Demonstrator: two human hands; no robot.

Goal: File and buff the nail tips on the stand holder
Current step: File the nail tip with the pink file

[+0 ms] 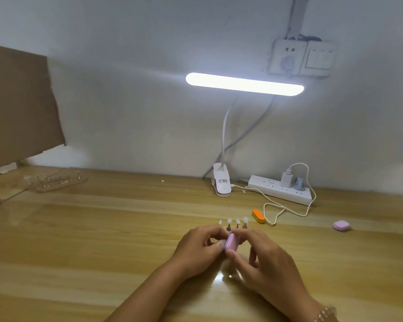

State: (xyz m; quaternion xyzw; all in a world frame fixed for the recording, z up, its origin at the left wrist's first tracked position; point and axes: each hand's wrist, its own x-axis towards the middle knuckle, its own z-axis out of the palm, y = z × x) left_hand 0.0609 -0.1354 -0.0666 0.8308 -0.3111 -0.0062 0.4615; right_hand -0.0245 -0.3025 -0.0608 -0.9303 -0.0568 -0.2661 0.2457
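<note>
Several clear nail tips [233, 221] stand on small metal pegs in a row on the wooden table, just beyond my hands. My right hand [263, 263] pinches a small pink and purple buffer block [231, 243] between thumb and fingers. My left hand [199, 248] has its fingers curled beside the block, pinching something small that I cannot make out; its fingertips touch the block. The stand's base is hidden behind my hands.
An orange buffer block [258, 216] and a pink block [341, 225] lie to the right. A clip lamp [222, 183], a power strip [280, 189] and a white cable [286, 209] are at the back. A second holder [56, 181] lies far left near cardboard [16, 105].
</note>
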